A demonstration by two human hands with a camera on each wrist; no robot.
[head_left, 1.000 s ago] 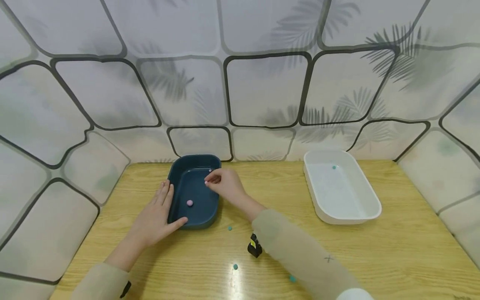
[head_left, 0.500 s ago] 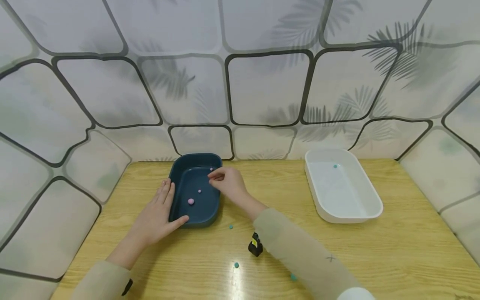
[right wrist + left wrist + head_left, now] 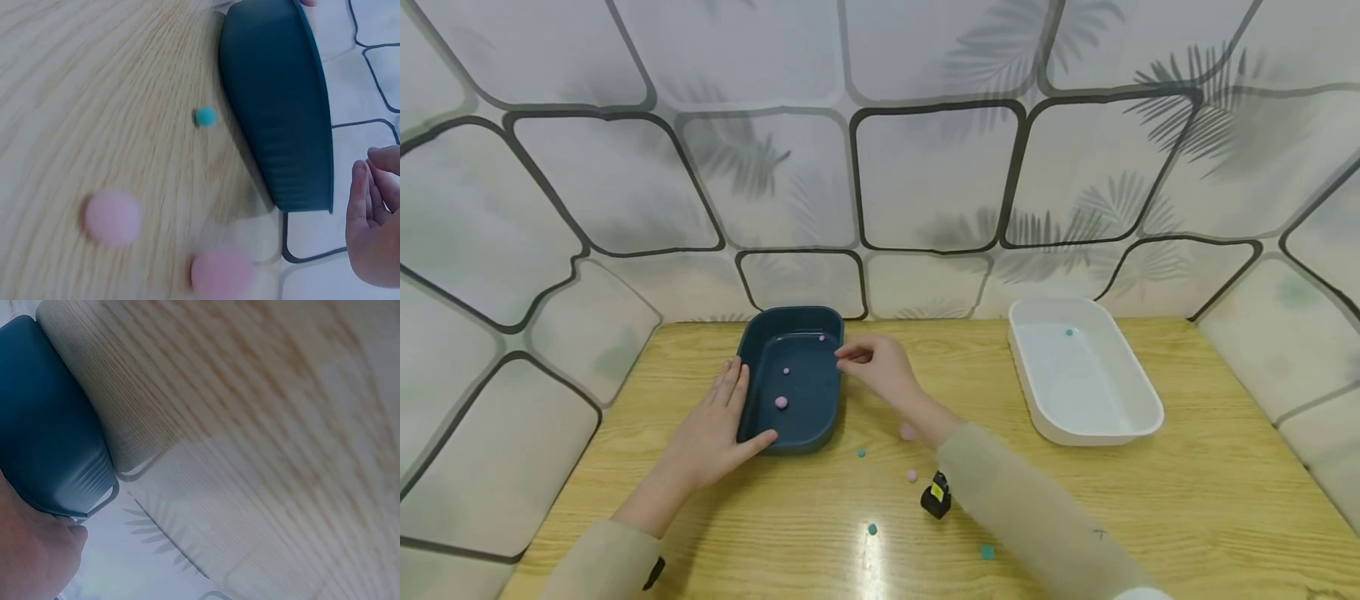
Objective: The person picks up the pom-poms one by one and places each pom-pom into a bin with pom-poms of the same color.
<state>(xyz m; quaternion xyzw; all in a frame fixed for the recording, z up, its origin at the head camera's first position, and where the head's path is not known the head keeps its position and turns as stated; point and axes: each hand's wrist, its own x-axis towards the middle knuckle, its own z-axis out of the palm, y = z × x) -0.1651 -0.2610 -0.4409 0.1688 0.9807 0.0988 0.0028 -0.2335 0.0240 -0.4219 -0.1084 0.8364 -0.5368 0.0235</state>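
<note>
My left hand (image 3: pixel 711 437) rests against the left side of a dark blue tray (image 3: pixel 808 429), fingers straight and thumb over the near rim. My right hand (image 3: pixel 883 373) hovers at the tray's right rim, fingers bent and thumb near the fingertips. Nothing shows between them in the head view or the right wrist view. Inside the blue tray lie a larger pink ball (image 3: pixel 781 402) and two small ones, one mid-tray (image 3: pixel 786 371), the other near the far right corner (image 3: pixel 822 338). In the left wrist view, part of the left hand (image 3: pixel 37 556) touches the tray's end.
A white tray (image 3: pixel 1037 412) stands at the right with a teal ball (image 3: pixel 1069 332) inside. On the wooden table lie two pink balls, one (image 3: pixel 912 476) nearer than the other (image 3: pixel 908 431), and teal pieces (image 3: pixel 861 452). A patterned cloth wall (image 3: pixel 932 183) rises behind.
A small pink ball has left my right fingers and rolled leftward in the blue tray. My right hand has drawn back to the right, and two pink balls on the table now show. The left hand stays put.
</note>
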